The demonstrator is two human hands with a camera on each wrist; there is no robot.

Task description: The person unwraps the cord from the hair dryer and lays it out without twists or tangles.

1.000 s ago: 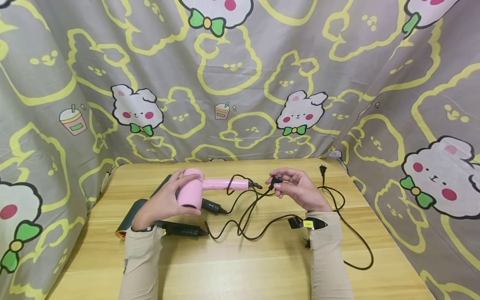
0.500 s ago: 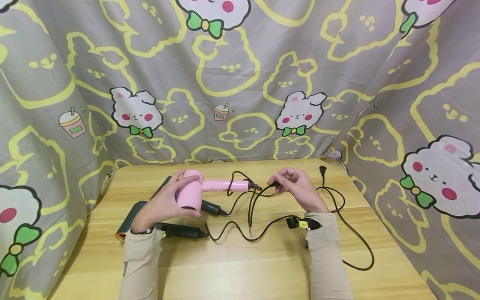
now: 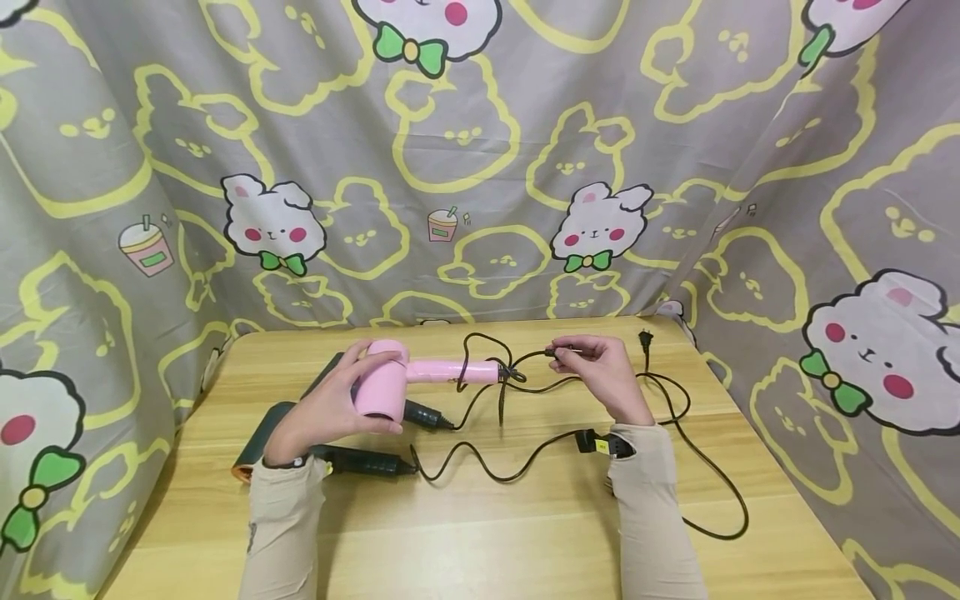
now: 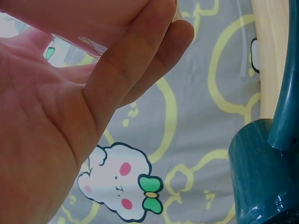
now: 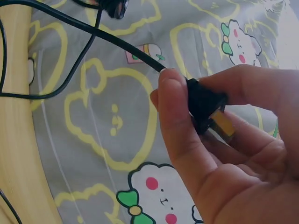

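My left hand grips the head of a pink hair dryer, fingers over the top and thumb below. The dryer's handle points right, and a loop of its black cord hangs around the handle's end. In my right hand, thumb and fingers pinch a black power plug, its cord running left toward the pink handle. The left wrist view shows the fingers curled round the pink barrel. Below the left hand lie dark green hair dryers, partly hidden by hand and sleeve; one green barrel shows at the left wrist.
A wooden table bears everything. Two dark handles lie left of centre. A black cord winds across to the right forearm. Another plug and looped cord lie at the right. A patterned curtain surrounds the table.
My right hand has shifted slightly, and the cord from its plug has gone from hanging in a loop to running nearly straight to the pink handle. My left hand stays in place.
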